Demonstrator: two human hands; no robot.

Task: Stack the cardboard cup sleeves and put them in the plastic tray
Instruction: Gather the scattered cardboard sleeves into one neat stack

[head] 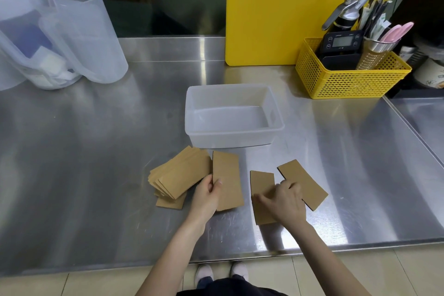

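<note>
My left hand (206, 196) pinches the near left edge of one flat cardboard sleeve (227, 180), thumb on top. My right hand (284, 200) presses fingertips down on another sleeve (262, 196), not gripping it; a third sleeve (304, 181) lies partly under that hand. A fanned pile of sleeves (179, 175) sits just left of my left hand. The clear plastic tray (233, 132) stands behind, holding no sleeves, on the steel counter (96, 163).
</note>
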